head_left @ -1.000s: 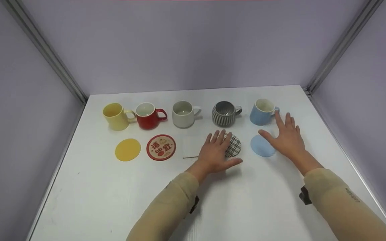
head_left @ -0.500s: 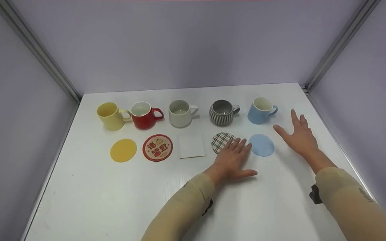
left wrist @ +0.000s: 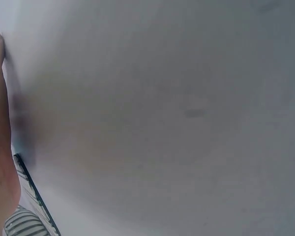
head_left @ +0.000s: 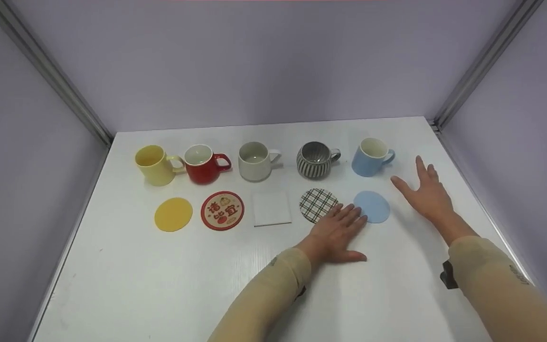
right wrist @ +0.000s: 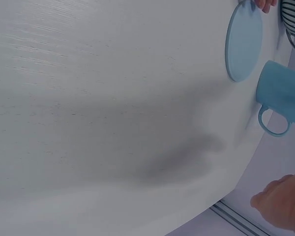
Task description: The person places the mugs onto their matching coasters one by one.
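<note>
My left hand [head_left: 335, 235] lies with spread, straight fingers over the lower right edge of the plaid round coaster [head_left: 316, 203], its fingertips close to the light blue round coaster [head_left: 373, 208]. Whether it presses on either is hard to tell. To the right, my right hand [head_left: 428, 194] hovers with fingers extended, holding nothing. Nearest to it is the blue mug [head_left: 368, 160], upright with its handle to the right. In the right wrist view the blue mug [right wrist: 280, 91] and blue coaster [right wrist: 243, 44] show apart from that hand. Behind the plaid coaster stands a grey striped mug [head_left: 313, 164].
Further left in the back row are a white mug [head_left: 254, 165], a red mug [head_left: 202, 168] and a yellow mug [head_left: 157, 170]. Before them lie a white square coaster [head_left: 272, 209], a red-rimmed coaster [head_left: 222, 210] and a yellow coaster [head_left: 174, 214]. Walls enclose the white table [head_left: 169, 285].
My left hand has slid right and toward me, uncovering the white square coaster and most of the plaid one. My right hand has moved right, away from the blue mug.
</note>
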`<state>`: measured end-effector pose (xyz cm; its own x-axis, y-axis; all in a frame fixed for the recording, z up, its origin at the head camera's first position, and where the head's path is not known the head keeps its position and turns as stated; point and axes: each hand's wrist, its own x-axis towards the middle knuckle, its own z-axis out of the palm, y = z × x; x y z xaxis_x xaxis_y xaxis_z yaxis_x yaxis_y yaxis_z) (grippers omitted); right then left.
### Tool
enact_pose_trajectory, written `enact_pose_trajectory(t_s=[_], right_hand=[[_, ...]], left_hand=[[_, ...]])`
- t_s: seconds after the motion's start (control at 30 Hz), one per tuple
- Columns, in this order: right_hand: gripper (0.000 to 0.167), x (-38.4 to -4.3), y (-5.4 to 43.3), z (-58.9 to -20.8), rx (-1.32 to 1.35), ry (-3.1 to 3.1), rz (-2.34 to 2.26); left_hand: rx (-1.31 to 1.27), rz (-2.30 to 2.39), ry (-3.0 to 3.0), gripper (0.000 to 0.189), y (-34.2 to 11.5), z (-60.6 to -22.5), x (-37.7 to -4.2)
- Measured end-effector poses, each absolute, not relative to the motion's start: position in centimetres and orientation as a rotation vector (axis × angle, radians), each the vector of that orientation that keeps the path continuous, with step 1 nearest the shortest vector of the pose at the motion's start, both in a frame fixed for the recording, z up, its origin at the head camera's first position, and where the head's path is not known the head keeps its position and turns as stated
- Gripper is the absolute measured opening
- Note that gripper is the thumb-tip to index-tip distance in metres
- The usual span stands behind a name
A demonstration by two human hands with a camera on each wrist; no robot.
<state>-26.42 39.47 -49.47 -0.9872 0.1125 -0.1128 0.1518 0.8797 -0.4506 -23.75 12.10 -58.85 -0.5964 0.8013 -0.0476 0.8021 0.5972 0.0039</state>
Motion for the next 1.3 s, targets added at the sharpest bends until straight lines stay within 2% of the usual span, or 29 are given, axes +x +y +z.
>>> enact_pose_trajectory(t_s=[0.23,0.57,0.8,0.97,1.1,1.17,1.3], right_hand=[[0.109,-26.8,39.6,-49.6,0.211,2.950,-0.728],[0.108,-27.6,39.5,-49.3,0.196,2.947,-0.747],[0.104,-29.3,40.3,-49.4,0.223,2.922,-0.867],[0.104,-30.7,41.3,-48.6,0.343,2.803,-1.054],[0.104,-31.7,42.3,-48.1,0.466,2.596,-1.407],[0.099,-32.3,42.6,-48.2,0.523,2.483,-1.594],[0.077,-33.1,42.7,-48.6,0.613,2.300,-1.875]], left_hand=[[1.362,0.033,2.733,0.110,12.1,-59.1,-24.1],[1.221,-0.057,2.637,0.117,13.9,-53.8,-24.7],[1.166,-0.309,2.610,0.115,14.9,-53.0,-24.5],[1.156,-0.369,2.589,0.113,15.6,-52.5,-24.4],[1.162,-0.391,2.592,0.112,15.8,-52.5,-24.3],[1.166,-0.397,2.593,0.112,15.8,-52.6,-24.2],[1.175,-0.393,2.588,0.111,15.7,-52.7,-24.2]])
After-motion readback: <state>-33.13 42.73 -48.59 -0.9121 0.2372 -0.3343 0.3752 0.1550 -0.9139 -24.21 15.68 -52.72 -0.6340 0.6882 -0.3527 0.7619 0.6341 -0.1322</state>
